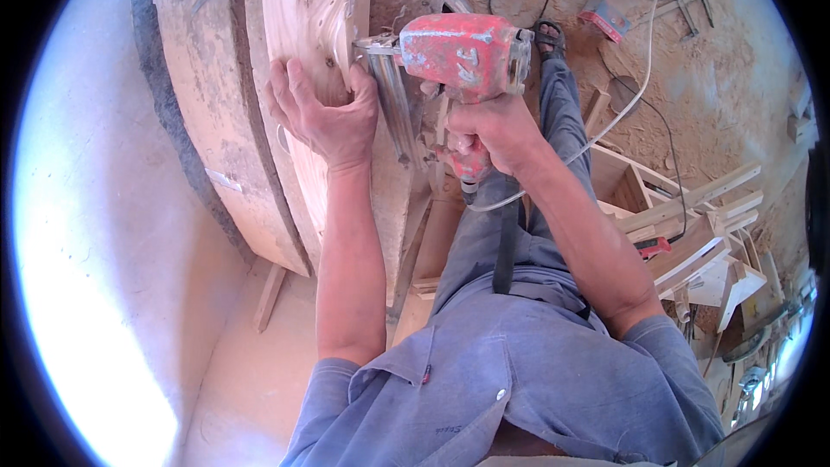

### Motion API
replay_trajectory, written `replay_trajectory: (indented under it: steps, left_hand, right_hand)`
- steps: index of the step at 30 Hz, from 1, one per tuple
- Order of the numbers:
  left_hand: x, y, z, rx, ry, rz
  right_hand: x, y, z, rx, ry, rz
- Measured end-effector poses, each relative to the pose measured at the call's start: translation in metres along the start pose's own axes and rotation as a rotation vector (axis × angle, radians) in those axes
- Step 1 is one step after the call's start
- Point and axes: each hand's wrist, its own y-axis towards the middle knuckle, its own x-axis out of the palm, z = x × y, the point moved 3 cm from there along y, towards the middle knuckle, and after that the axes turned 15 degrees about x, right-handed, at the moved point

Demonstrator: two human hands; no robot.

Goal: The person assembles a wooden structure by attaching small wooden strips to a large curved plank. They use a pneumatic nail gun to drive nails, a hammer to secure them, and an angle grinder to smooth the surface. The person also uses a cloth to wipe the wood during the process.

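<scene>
The left hand [327,117] lies flat against a pale plank [313,9] that stands on edge, its fingers spread and curled over the right edge of the wood, so its grip is loose and open on the plank rather than closed round it. The right hand [491,132] has its grip shut tight on the handle of a worn red nail gun [462,54] (paint rubbed off in patches). The gun's metal nose touches the plank's right edge just beside the left fingertips. A pale hose [644,69] runs from under the handle away to the far right across the sawdust floor [735,95]. Left of the plank stand thicker curved boards [212,112]. To the right, near the person's elbow, sits a stack of wooden frames [683,225].
</scene>
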Motion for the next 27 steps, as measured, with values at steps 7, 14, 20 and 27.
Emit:
replay_trajectory:
  steps: [7, 14, 20, 27]
  left_hand:
    - [0.000, -0.001, 0.003, -0.069, -0.013, -0.027]
    - [-0.001, -0.001, 0.006, -0.120, -0.052, -0.035]
    - [-0.001, 0.002, 0.008, -0.153, -0.079, -0.042]
    - [-0.005, -0.002, 0.002, -0.075, -0.093, -0.067]
  right_hand:
    - [0.000, -0.005, -0.008, 0.020, -0.030, 0.013]
    - [-0.004, -0.003, -0.003, 0.028, -0.046, 0.016]
    - [-0.010, -0.006, -0.004, 0.011, -0.125, 0.055]
    - [-0.024, -0.037, -0.012, 0.060, -0.142, 0.213]
